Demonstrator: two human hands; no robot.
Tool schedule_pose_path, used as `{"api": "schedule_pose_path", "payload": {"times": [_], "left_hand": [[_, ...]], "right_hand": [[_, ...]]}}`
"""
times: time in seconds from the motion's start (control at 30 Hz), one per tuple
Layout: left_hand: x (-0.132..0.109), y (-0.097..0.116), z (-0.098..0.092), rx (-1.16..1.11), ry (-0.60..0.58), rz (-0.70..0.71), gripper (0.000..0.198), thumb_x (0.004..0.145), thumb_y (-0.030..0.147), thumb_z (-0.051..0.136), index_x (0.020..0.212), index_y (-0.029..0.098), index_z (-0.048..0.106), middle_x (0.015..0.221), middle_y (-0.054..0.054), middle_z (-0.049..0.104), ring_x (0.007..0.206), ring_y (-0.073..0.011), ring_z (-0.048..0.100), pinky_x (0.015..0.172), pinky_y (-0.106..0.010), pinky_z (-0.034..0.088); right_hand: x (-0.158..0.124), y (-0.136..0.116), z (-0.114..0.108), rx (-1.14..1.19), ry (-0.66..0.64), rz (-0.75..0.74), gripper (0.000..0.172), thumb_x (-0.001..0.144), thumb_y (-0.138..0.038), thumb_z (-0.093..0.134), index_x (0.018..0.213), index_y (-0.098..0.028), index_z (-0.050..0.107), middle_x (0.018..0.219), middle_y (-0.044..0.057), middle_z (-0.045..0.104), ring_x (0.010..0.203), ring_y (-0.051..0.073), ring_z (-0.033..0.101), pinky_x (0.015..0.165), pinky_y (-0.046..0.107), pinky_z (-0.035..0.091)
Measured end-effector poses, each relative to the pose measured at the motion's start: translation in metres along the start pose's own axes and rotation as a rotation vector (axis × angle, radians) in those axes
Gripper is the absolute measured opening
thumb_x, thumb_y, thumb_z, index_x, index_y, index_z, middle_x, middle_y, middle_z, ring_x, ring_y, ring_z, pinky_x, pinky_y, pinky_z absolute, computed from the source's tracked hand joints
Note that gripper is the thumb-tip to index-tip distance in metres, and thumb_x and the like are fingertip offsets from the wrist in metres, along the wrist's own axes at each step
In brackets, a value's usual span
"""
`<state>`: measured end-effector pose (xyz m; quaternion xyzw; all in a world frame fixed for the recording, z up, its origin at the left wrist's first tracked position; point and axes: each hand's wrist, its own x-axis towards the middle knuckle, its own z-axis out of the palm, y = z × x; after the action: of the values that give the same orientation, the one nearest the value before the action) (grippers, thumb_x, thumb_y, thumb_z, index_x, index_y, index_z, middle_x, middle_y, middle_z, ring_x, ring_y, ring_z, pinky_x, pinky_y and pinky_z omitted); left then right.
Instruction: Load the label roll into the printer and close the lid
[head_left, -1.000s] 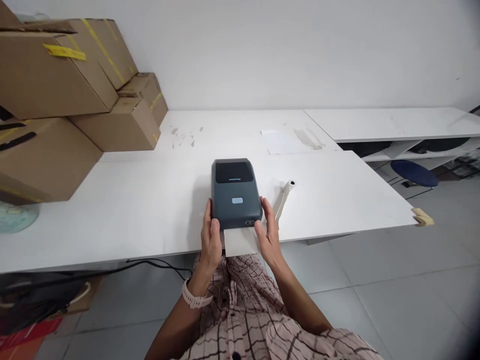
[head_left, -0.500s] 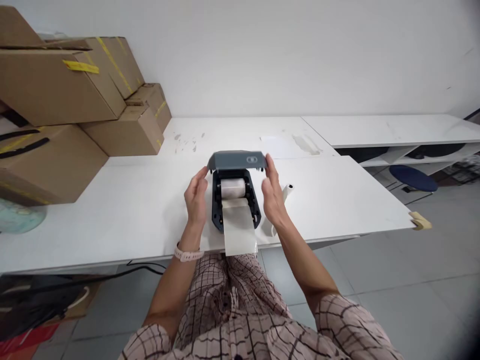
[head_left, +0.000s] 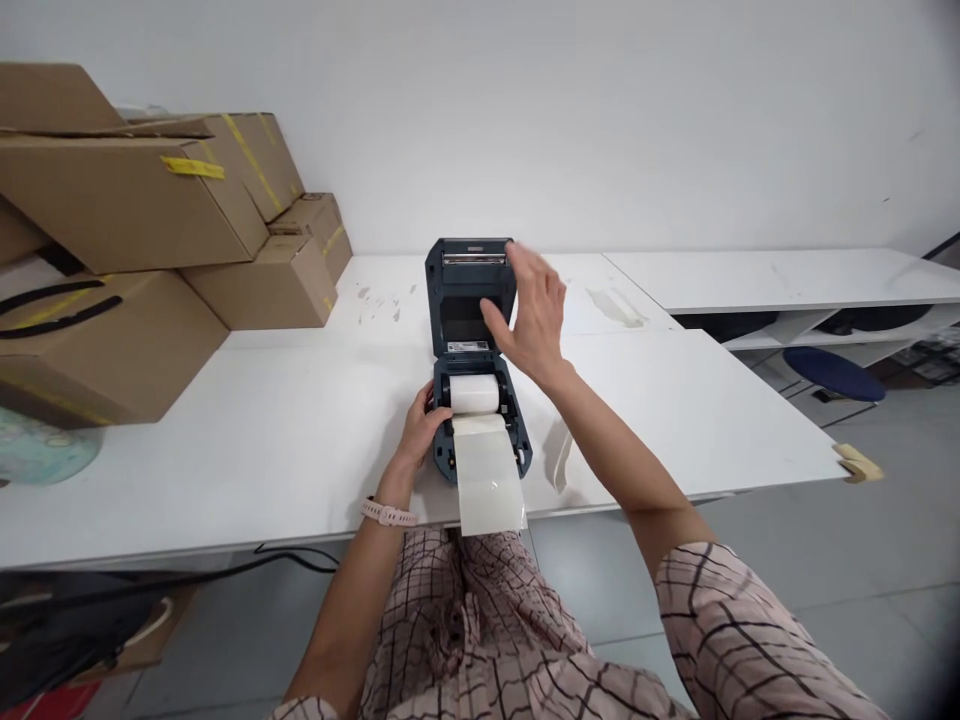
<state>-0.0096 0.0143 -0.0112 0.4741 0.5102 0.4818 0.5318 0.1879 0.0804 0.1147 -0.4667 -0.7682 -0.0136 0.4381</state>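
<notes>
Label printer, where does it sit? asks the first.

On the white table, close to its near edge, straight in front of the person, says the second. Its lid stands open and upright at the back.

And inside?

A white label roll lies across the open bay. A paper strip runs from it toward the person and hangs over the table edge.

The left hand?

Low, at the left side of the base, fingers curled and pressed on the casing, gripping it. A pale wristband shows at the wrist.

The right hand?

Raised at the right edge of the lid, fingers spread apart and holding nothing. The thumb lies across the lid's inner face; I cannot tell if it touches.

What else is about?

A loose, curled strip of backing paper lies on the table just right of the base. Cardboard boxes with yellow tape are stacked at the far left. A blue stool stands well off to the right, under a second white surface.
</notes>
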Motion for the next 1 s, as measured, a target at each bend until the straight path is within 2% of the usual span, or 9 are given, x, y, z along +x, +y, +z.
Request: {"api": "schedule_pose_path", "payload": {"times": [0.1, 0.23, 0.37, 0.47, 0.57, 0.67, 0.77, 0.87, 1.0], "left_hand": [[0.005, -0.006, -0.002, 0.008, 0.018, 0.031, 0.081, 0.077, 0.024, 0.063, 0.155, 0.020, 0.040, 0.146, -0.013, 0.059, 0.129, -0.0308, 0.059, 0.108, -0.045, 0.049], [0.016, -0.017, -0.009, 0.092, -0.028, 0.044, 0.089, 0.077, 0.022, 0.063, 0.161, 0.023, 0.031, 0.137, -0.013, 0.064, 0.119, -0.0298, 0.064, 0.107, -0.049, 0.049], [0.023, -0.023, -0.013, 0.122, -0.054, 0.092, 0.088, 0.076, 0.020, 0.063, 0.159, 0.023, 0.035, 0.141, -0.013, 0.061, 0.121, -0.0306, 0.062, 0.111, -0.051, 0.046], [0.024, -0.026, -0.012, 0.105, -0.044, 0.104, 0.087, 0.076, 0.019, 0.062, 0.159, 0.025, 0.036, 0.145, -0.013, 0.059, 0.127, -0.0314, 0.059, 0.114, -0.052, 0.042], [0.024, -0.028, -0.010, 0.082, -0.042, 0.105, 0.086, 0.077, 0.020, 0.061, 0.159, 0.026, 0.036, 0.149, -0.012, 0.057, 0.133, -0.0315, 0.056, 0.117, -0.052, 0.040], [0.022, -0.028, -0.010, 0.066, -0.049, 0.110, 0.085, 0.079, 0.022, 0.061, 0.159, 0.027, 0.035, 0.150, -0.010, 0.056, 0.136, -0.0310, 0.054, 0.118, -0.050, 0.040], [0.019, -0.026, -0.010, 0.074, -0.059, 0.077, 0.084, 0.081, 0.025, 0.060, 0.161, 0.027, 0.032, 0.152, -0.011, 0.055, 0.138, -0.0316, 0.053, 0.117, -0.050, 0.041], [0.017, -0.021, -0.009, 0.076, -0.043, 0.040, 0.085, 0.081, 0.025, 0.062, 0.160, 0.025, 0.032, 0.153, -0.014, 0.053, 0.137, -0.0327, 0.054, 0.116, -0.052, 0.041], [0.016, -0.015, -0.006, 0.058, -0.023, 0.039, 0.085, 0.078, 0.023, 0.064, 0.158, 0.024, 0.036, 0.151, -0.014, 0.055, 0.136, -0.0326, 0.054, 0.116, -0.051, 0.042]], "right_hand": [[-0.018, -0.012, -0.001, -0.005, -0.351, -0.108, 0.061, 0.099, -0.041, 0.051, 0.156, -0.024, 0.036, 0.139, 0.012, 0.064, 0.131, 0.036, 0.056, 0.109, 0.055, 0.043], [-0.031, -0.008, 0.021, -0.148, -0.873, -0.119, 0.074, 0.086, -0.033, 0.070, 0.153, -0.019, 0.042, 0.134, 0.017, 0.067, 0.118, 0.039, 0.065, 0.098, 0.051, 0.050], [-0.030, 0.001, 0.047, -0.241, -1.065, -0.100, 0.086, 0.075, -0.034, 0.078, 0.151, -0.014, 0.043, 0.133, 0.023, 0.067, 0.119, 0.044, 0.065, 0.097, 0.053, 0.050], [-0.027, 0.007, 0.044, -0.143, -1.072, -0.074, 0.095, 0.071, -0.034, 0.080, 0.154, -0.013, 0.039, 0.132, 0.022, 0.067, 0.117, 0.042, 0.066, 0.096, 0.053, 0.052], [-0.023, 0.016, 0.016, 0.230, -1.003, -0.083, 0.096, 0.066, -0.039, 0.085, 0.152, -0.023, 0.044, 0.147, 0.014, 0.060, 0.125, 0.036, 0.063, 0.102, 0.049, 0.052], [-0.022, 0.031, -0.024, 0.533, -0.857, -0.082, 0.089, 0.067, -0.043, 0.086, 0.146, -0.027, 0.051, 0.149, 0.008, 0.058, 0.131, 0.032, 0.059, 0.107, 0.045, 0.050], [-0.022, 0.056, -0.049, 0.592, -0.643, 0.075, 0.085, 0.063, -0.040, 0.088, 0.139, -0.023, 0.054, 0.139, 0.009, 0.063, 0.126, 0.033, 0.060, 0.105, 0.045, 0.050], [-0.026, 0.092, -0.046, 0.542, -0.486, 0.327, 0.084, 0.060, -0.035, 0.087, 0.135, -0.022, 0.053, 0.130, 0.010, 0.065, 0.117, 0.032, 0.063, 0.097, 0.044, 0.054], [-0.036, 0.137, -0.015, 0.441, -0.433, 0.548, 0.079, 0.059, -0.031, 0.081, 0.130, -0.018, 0.051, 0.125, 0.013, 0.066, 0.110, 0.030, 0.063, 0.092, 0.043, 0.056]]}}
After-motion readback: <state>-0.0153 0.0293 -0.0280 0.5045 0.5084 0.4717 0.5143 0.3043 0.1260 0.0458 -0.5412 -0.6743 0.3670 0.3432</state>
